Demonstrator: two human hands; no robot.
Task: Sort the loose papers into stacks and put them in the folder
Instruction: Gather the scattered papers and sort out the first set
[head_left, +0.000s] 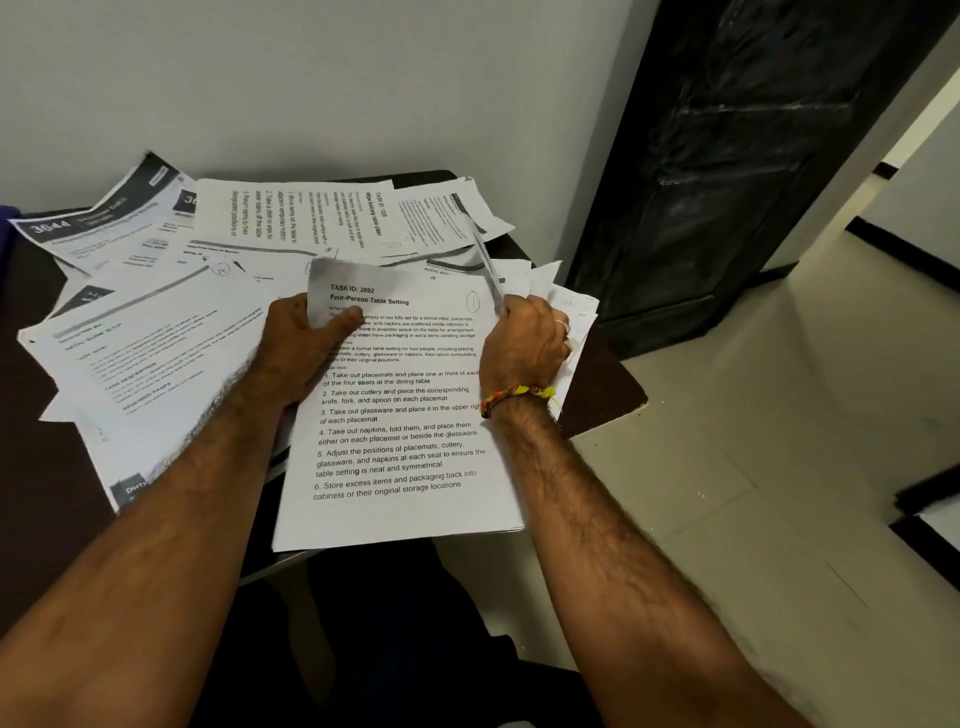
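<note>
Loose papers (218, 291) cover the table (602, 384); wall (311, 78) behind; floor (727, 467) seemingly open rightward.

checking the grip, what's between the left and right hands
In the head view, the Four-Person Table Setting sheet spans between left hand and right hand; both grip it.

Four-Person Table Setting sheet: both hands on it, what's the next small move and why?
Probably lift the Four-Person Table Setting sheet free and set it on a matching stack. The left hand pinches its top left corner, the right hand grips papers at its right edge, and it overhangs the table above the scattered loose papers. No folder is visible.
</note>
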